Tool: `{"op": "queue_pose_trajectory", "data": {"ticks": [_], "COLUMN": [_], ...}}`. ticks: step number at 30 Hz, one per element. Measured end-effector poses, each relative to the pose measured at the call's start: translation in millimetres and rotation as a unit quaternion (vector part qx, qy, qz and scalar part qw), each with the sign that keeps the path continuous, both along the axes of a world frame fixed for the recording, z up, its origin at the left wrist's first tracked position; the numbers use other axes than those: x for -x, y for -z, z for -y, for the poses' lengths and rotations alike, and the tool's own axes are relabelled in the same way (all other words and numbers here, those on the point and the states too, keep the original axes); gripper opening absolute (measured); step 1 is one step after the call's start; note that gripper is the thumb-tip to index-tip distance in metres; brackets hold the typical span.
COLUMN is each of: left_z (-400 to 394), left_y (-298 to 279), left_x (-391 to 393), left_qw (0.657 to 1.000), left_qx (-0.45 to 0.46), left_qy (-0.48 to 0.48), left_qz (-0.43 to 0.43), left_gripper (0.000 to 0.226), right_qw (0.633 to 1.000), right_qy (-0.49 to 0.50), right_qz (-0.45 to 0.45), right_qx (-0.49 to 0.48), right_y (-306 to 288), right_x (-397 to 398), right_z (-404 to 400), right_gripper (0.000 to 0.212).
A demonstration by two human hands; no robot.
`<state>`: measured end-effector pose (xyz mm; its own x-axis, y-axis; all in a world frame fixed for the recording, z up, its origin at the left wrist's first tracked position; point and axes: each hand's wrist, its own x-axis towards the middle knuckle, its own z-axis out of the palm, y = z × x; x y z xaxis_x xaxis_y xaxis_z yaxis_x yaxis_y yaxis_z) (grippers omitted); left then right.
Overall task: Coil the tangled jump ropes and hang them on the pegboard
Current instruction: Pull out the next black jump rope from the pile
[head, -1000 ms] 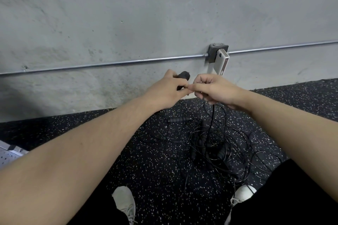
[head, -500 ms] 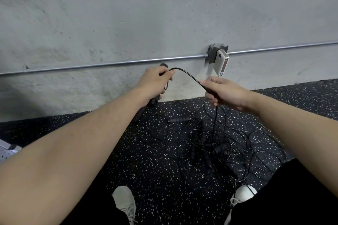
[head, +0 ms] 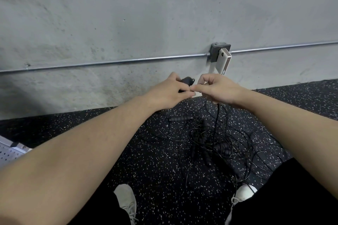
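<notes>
Left hand (head: 167, 93) grips a rope handle (head: 187, 80); right hand (head: 217, 88) pinches its cord (head: 218, 113).

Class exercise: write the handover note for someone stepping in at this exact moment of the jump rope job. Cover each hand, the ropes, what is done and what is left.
Left hand: grips a black rope handle.
Right hand: pinches that rope's cord, which drops to the floor.
Tangled pile of ropes lies on the speckled floor; a loose handle lies beside it.
Done: no finished coil visible.
Left: untangle, coil every rope, hang them; a perforated panel shows at the left edge.
</notes>
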<state>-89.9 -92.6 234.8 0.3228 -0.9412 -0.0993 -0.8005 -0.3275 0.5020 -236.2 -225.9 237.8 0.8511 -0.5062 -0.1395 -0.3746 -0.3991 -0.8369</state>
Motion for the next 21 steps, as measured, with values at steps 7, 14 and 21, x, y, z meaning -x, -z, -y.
{"op": "queue_pose_trajectory", "data": {"ticks": [7, 14, 21], "left_z": [2.9, 1.4, -3.5], "left_y": [-4.1, -6.3, -1.0], "left_x": [-1.8, -7.4, -4.6], "left_qw": [0.994, 0.993, 0.998], "left_qx": [0.096, 0.07, 0.049], "left_qy": [-0.037, -0.057, 0.009], "left_qz": [-0.048, -0.069, -0.028], "left_gripper": [0.031, 0.024, 0.025], "right_qw": [0.995, 0.977, 0.992], "right_qy": [0.011, 0.061, 0.014], "right_qz": [0.058, 0.133, 0.041], "right_qx": [-0.079, -0.156, -0.122], "right_y": [0.8, 1.6, 1.9], "right_x": [4.6, 0.0, 1.5], "right_z": [0.9, 4.9, 0.0], "right_gripper": [0.036, 0.031, 0.025]}}
